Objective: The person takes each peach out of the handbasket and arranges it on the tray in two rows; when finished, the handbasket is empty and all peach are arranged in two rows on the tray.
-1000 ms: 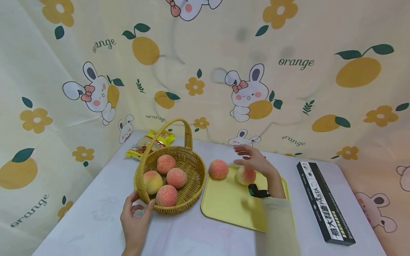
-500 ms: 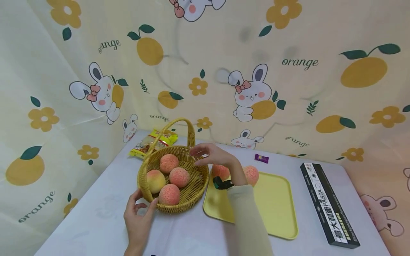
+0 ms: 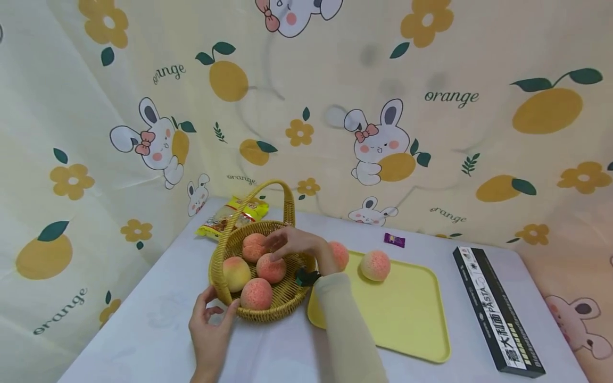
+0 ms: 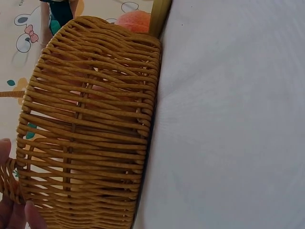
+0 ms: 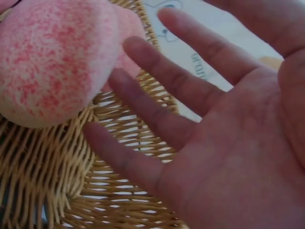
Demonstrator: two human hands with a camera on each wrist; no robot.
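The yellow wicker basket (image 3: 261,316) stands upright on the table and holds several peaches, one of them a yellow peach (image 3: 237,275). My left hand (image 3: 210,331) grips the basket at the near-left foot of its handle; the left wrist view shows fingertips (image 4: 35,217) around the wicker. My right hand (image 3: 303,243) hangs over the basket's right side, fingers spread and nothing in it. Its fingertips come close to a pink peach (image 5: 52,64); contact cannot be made out. On the yellow tray (image 3: 407,314) lies one peach (image 3: 375,265); another peach (image 3: 340,256) is partly hidden by my right arm.
Behind the basket lies a yellow snack bag (image 3: 217,221). A small purple wrapped sweet (image 3: 395,240) sits beyond the tray, and a long black pasta box (image 3: 498,311) lies at the right. Printed cloth (image 3: 325,64) hangs behind the table.
My right hand has travelled left from above the tray's peaches to over the basket, uncovering the purple sweet. My left hand keeps its grip on the basket.
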